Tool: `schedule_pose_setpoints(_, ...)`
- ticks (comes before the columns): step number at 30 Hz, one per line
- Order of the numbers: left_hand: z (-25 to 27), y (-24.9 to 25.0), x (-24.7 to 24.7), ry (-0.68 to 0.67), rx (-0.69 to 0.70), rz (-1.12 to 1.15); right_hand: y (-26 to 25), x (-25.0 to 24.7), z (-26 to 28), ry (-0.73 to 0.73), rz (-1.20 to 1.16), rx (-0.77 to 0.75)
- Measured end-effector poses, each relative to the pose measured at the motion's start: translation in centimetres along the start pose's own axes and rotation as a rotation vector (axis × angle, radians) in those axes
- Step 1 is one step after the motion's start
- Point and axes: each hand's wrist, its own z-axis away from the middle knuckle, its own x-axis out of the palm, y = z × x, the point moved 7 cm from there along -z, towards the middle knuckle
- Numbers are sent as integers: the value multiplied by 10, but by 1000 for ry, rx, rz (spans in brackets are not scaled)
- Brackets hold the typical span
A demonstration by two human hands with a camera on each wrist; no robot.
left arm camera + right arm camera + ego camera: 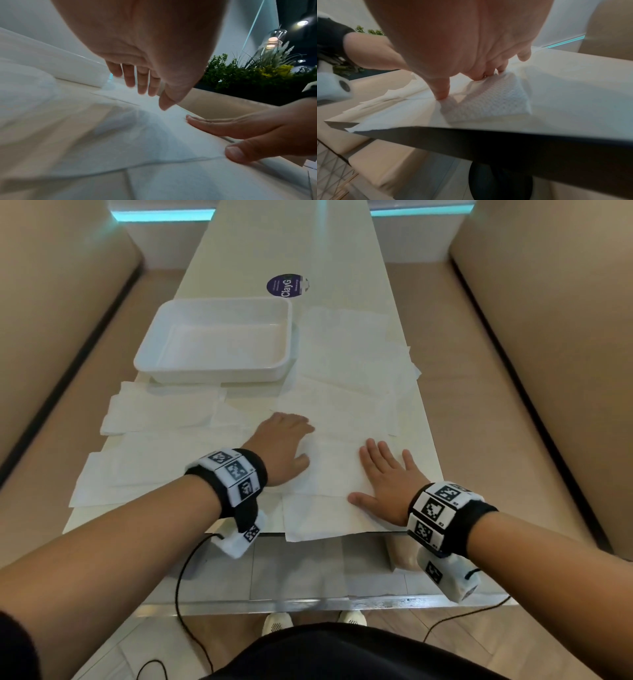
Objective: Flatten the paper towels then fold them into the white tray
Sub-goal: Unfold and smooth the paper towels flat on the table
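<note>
Several white paper towels lie spread over the near end of the table [274, 241]. The towel [329, 470] at the front edge lies under both my hands. My left hand [286, 441] rests flat on its left part, fingers straight and pointing away from me. My right hand [383, 474] presses flat on its right part, fingers spread and thumb out to the left. In the right wrist view the thumb [441, 93] and fingers pin the embossed towel [489, 104], which is slightly bunched. The white tray [212, 373] stands empty beyond my left hand.
More towels [161, 412] overlap to the left and others [352, 357] to the right of the tray. A round purple sticker [286, 285] lies behind the tray. Beige bench seats flank the narrow table. One towel overhangs the front edge [308, 534].
</note>
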Motion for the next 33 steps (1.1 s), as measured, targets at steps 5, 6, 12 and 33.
schedule_pose_setpoints(5,-17,15,17,-91,-54,-12,1,0,0,27,-12,-24)
schedule_pose_setpoints(6,-18,15,16,-77,-73,-22,1,0,-1,34,-23,-30)
schedule_pose_setpoints(12,-26,16,10,-154,-177,-257,4,-7,0,124,-124,-61)
schedule_pose_setpoints(33,37,-119,-52,108,-412,193,-49,-26,0,213,-164,-155)
